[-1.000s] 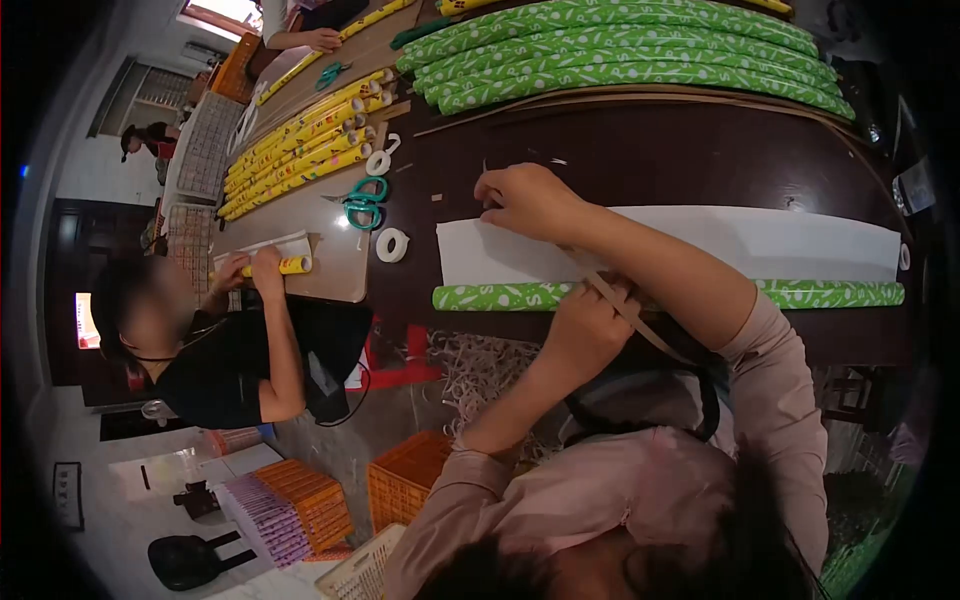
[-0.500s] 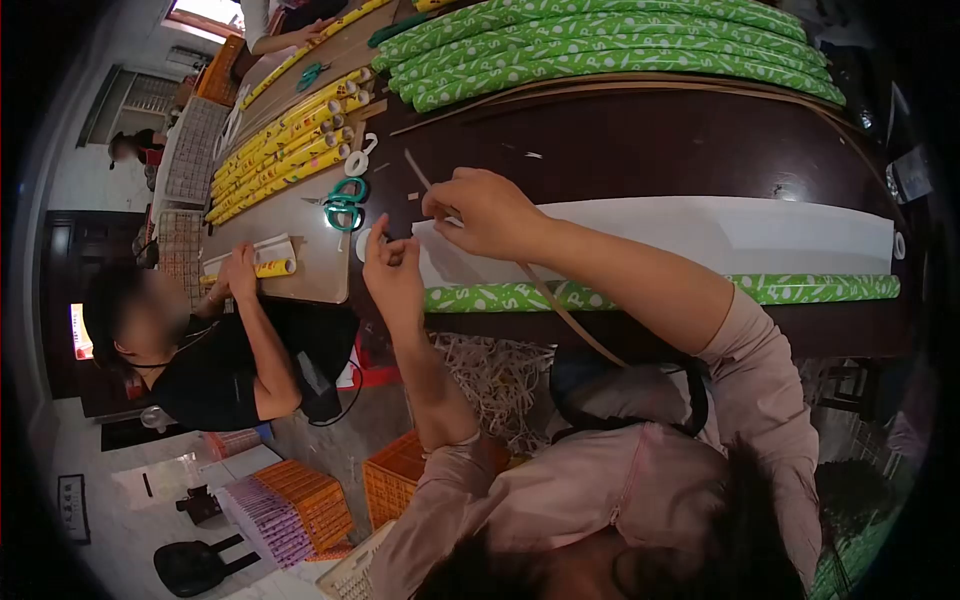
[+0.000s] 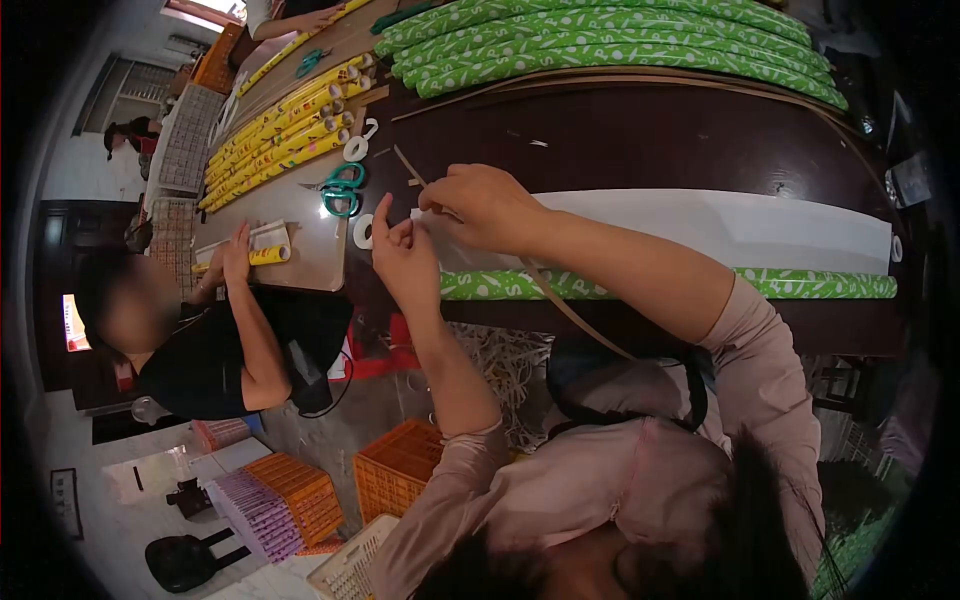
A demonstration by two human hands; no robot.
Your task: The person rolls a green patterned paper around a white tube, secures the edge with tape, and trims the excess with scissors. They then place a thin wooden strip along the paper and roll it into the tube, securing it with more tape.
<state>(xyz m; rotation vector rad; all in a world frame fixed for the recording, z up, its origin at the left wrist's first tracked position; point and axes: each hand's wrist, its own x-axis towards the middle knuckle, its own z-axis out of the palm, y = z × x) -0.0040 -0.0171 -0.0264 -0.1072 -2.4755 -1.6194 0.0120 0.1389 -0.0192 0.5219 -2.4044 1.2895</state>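
Observation:
My right hand [image 3: 485,208] is closed on a thin brown strip [image 3: 548,292], whose tip sticks out past the fingers and whose tail hangs over the table edge. Just left of it, my left hand [image 3: 405,250] is closed, index finger raised, at the left end of a white sheet [image 3: 680,222]; what its fingertips hold is too small to make out. Along the sheet's near side lies a green patterned roll [image 3: 815,283]. A white tape ring [image 3: 363,232] sits beside my left hand, with teal scissors [image 3: 343,190] above it.
Green rolls [image 3: 610,45] are stacked at the far side of the dark table [image 3: 640,130]. Yellow rolls [image 3: 285,130] lie at the left. A co-worker [image 3: 200,320] handles a yellow roll there. Orange crates [image 3: 395,470] and paper shreds [image 3: 500,365] are below.
My left hand has moved slightly right and up, closer to my right hand and the sheet's end. The co-worker's hands have shifted a little on the yellow roll.

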